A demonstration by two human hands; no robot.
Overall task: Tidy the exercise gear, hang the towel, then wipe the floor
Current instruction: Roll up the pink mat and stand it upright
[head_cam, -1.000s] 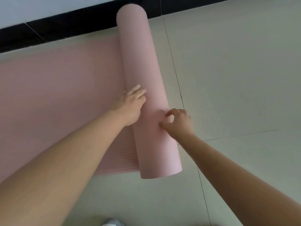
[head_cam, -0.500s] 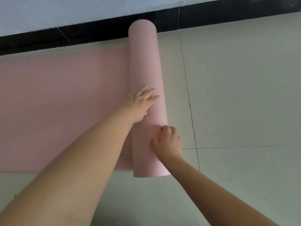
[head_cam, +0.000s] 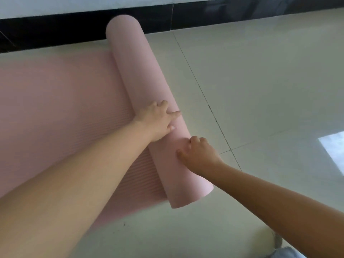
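A: Where's the pink ribbed foam exercise mat (head_cam: pixel 61 101)?

B: On the pale tiled floor (head_cam: pixel 260 81), its right part wound into a thick pink roll (head_cam: pixel 141 86) running from the black baseboard (head_cam: pixel 55 30) at the far wall toward the near side.

A: And the hands?

B: The left hand (head_cam: pixel 156 121) lies over the roll, fingers straight. The right hand (head_cam: pixel 199 153) presses the roll's near right part with bent fingers, gripping nothing.

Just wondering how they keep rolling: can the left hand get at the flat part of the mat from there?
Probably yes. The left hand rests on the roll, right beside the flat part, with nothing lying between.
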